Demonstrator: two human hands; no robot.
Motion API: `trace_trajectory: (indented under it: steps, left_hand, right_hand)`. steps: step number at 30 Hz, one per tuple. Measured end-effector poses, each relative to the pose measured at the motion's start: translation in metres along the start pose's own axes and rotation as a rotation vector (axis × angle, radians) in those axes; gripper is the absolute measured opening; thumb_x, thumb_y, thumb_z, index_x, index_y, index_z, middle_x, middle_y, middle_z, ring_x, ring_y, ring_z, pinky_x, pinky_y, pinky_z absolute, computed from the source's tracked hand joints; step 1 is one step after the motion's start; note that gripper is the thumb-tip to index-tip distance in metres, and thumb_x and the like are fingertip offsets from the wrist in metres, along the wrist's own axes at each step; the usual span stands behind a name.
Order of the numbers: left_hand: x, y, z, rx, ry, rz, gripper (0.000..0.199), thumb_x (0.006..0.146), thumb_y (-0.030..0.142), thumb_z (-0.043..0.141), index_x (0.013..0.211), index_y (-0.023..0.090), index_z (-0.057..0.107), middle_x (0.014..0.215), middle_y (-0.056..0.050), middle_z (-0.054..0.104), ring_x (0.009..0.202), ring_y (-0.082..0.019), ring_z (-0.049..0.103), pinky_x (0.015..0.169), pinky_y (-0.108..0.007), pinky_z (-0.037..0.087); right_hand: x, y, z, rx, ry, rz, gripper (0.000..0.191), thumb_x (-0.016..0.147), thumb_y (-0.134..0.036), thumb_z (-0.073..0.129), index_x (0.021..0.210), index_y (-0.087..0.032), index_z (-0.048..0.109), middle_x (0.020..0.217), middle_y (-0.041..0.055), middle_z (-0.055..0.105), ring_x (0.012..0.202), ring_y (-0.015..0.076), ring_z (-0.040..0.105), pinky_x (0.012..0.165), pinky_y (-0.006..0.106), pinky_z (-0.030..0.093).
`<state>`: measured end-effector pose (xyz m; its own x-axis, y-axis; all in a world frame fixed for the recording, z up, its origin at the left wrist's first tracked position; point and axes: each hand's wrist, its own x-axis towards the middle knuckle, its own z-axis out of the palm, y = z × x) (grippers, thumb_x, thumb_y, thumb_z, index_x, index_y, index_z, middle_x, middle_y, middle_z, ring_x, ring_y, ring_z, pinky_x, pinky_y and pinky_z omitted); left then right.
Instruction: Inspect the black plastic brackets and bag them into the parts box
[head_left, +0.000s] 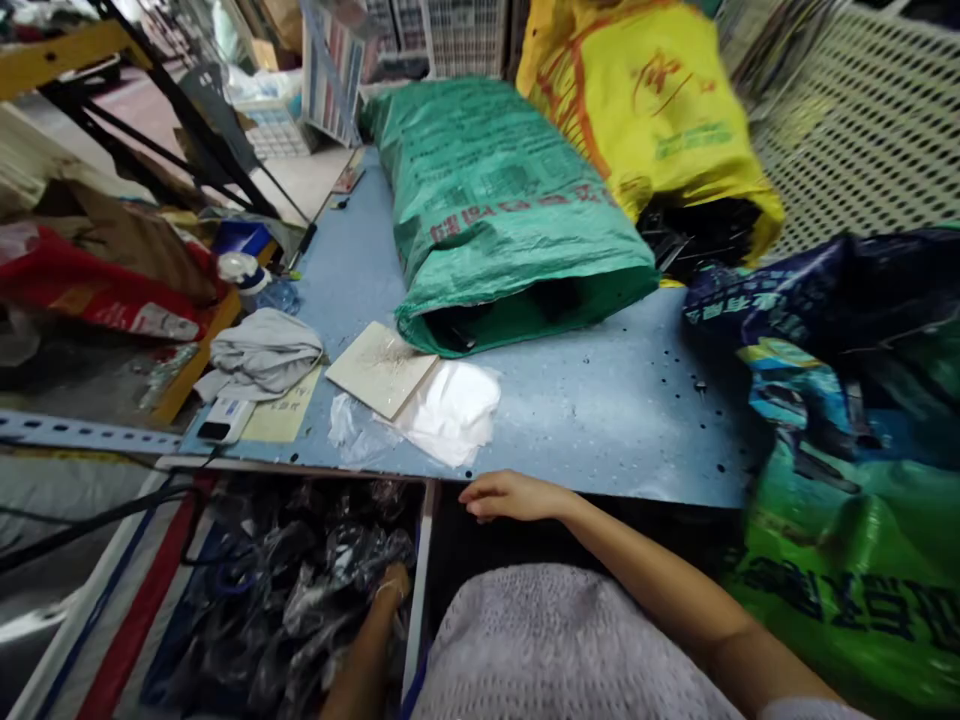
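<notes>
My left hand reaches down into a box at lower left, among dark items in clear plastic bags. Its fingers are dark and blurred against the bags, so I cannot tell whether it grips one. My right hand hangs at the front edge of the blue tabletop, fingers loosely bent and nothing visible in them. Just beyond it lie a white folded plastic sheet and a beige square tile. Behind these, a green woven sack lies with its dark mouth facing me.
A yellow sack with dark items stands at back right. Green and dark blue bags crowd the right side. On the left are a grey cloth, a white device and a yellow paper. Black cables cross the lower left.
</notes>
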<state>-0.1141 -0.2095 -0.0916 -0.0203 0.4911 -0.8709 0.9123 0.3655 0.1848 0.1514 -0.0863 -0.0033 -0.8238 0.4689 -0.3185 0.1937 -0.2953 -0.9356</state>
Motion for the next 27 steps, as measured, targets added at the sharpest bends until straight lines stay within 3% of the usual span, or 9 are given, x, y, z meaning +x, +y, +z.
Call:
trace_trajectory:
  steps: [4, 7, 10, 12, 14, 16, 18, 21, 27]
  left_hand:
    - [0.006, 0.011, -0.045, -0.033, 0.015, 0.05, 0.027, 0.096, 0.034, 0.053, 0.101, 0.011, 0.067, 0.096, -0.011, 0.07, 0.09, -0.023, 0.069, 0.078, -0.034, 0.053]
    - [-0.003, 0.039, -0.097, -0.176, 0.032, 0.286, 0.044, 0.099, 0.045, 0.037, 0.102, 0.014, 0.069, 0.087, -0.008, 0.073, 0.075, -0.02, 0.069, 0.069, -0.03, 0.051]
    - [-0.011, 0.101, -0.154, -0.322, 0.147, 0.627, 0.044, 0.093, 0.05, 0.045, 0.111, 0.018, 0.07, 0.087, -0.006, 0.074, 0.075, -0.021, 0.067, 0.074, -0.032, 0.052]
    - [-0.006, 0.156, -0.191, -0.368, 0.358, 0.757, 0.035, 0.089, 0.041, 0.055, 0.11, 0.02, 0.072, 0.097, -0.007, 0.074, 0.087, -0.023, 0.068, 0.086, -0.037, 0.051]
    - [0.007, 0.21, -0.222, -0.491, 0.529, 0.846, 0.027, 0.082, 0.03, 0.062, 0.103, 0.02, 0.074, 0.106, -0.009, 0.073, 0.101, -0.026, 0.066, 0.099, -0.041, 0.046]
    - [0.025, 0.252, -0.24, -0.662, 0.565, 0.914, 0.024, 0.077, 0.024, 0.067, 0.099, 0.02, 0.075, 0.108, -0.009, 0.071, 0.105, -0.026, 0.064, 0.103, -0.043, 0.044]
    - [0.045, 0.278, -0.241, -0.784, 0.52, 0.931, 0.028, 0.075, 0.022, 0.068, 0.103, 0.019, 0.073, 0.11, -0.01, 0.07, 0.103, -0.024, 0.065, 0.102, -0.043, 0.047]
    - [0.064, 0.289, -0.217, -0.867, 0.461, 0.897, 0.035, 0.076, 0.026, 0.07, 0.11, 0.016, 0.069, 0.119, -0.014, 0.066, 0.105, -0.024, 0.065, 0.1, -0.045, 0.049]
    - [0.046, 0.296, -0.151, -1.274, 0.21, 0.866, 0.063, 0.081, 0.04, 0.072, 0.134, 0.024, 0.043, 0.13, -0.012, 0.06, 0.116, -0.02, 0.062, 0.099, -0.037, 0.049]
  right_hand:
    - [-0.047, -0.014, -0.059, -0.122, 0.298, -0.046, 0.038, 0.09, -0.043, 0.061, 0.117, -0.017, 0.069, 0.11, 0.0094, 0.07, 0.09, 0.0176, 0.068, 0.085, 0.034, 0.055]
    - [-0.064, -0.032, -0.119, -0.356, 0.66, -0.11, 0.036, 0.094, -0.038, 0.053, 0.121, -0.019, 0.067, 0.114, 0.0106, 0.069, 0.094, 0.0206, 0.068, 0.088, 0.038, 0.054]
    - [-0.051, -0.054, -0.184, -0.741, 0.955, -0.05, 0.034, 0.094, -0.029, 0.049, 0.122, -0.019, 0.067, 0.118, 0.0116, 0.067, 0.11, 0.0241, 0.063, 0.099, 0.039, 0.048]
    - [-0.029, -0.07, -0.223, -0.895, 1.111, 0.078, 0.039, 0.094, -0.028, 0.051, 0.129, -0.014, 0.061, 0.128, 0.0167, 0.061, 0.12, 0.0288, 0.057, 0.104, 0.042, 0.043]
    - [-0.004, -0.084, -0.254, -0.933, 1.191, 0.183, 0.049, 0.093, -0.034, 0.053, 0.137, -0.011, 0.053, 0.137, 0.0221, 0.054, 0.125, 0.0347, 0.052, 0.102, 0.045, 0.043]
    - [0.017, -0.09, -0.272, -0.947, 1.204, 0.247, 0.052, 0.093, -0.038, 0.055, 0.138, -0.012, 0.051, 0.139, 0.0234, 0.052, 0.125, 0.0377, 0.051, 0.098, 0.046, 0.045]
    - [0.027, -0.085, -0.275, -0.972, 1.213, 0.282, 0.047, 0.094, -0.037, 0.053, 0.136, -0.015, 0.054, 0.137, 0.0224, 0.054, 0.124, 0.0381, 0.05, 0.097, 0.048, 0.044]
    - [0.022, -0.06, -0.253, -1.027, 1.247, 0.277, 0.038, 0.096, -0.034, 0.049, 0.124, -0.012, 0.062, 0.143, 0.0235, 0.049, 0.131, 0.0391, 0.043, 0.105, 0.054, 0.037]
    - [-0.024, -0.013, -0.145, -1.076, 1.33, -0.2, 0.03, 0.098, -0.031, 0.046, 0.113, -0.011, 0.063, 0.152, 0.0215, 0.039, 0.146, 0.0354, 0.028, 0.115, 0.061, 0.025]
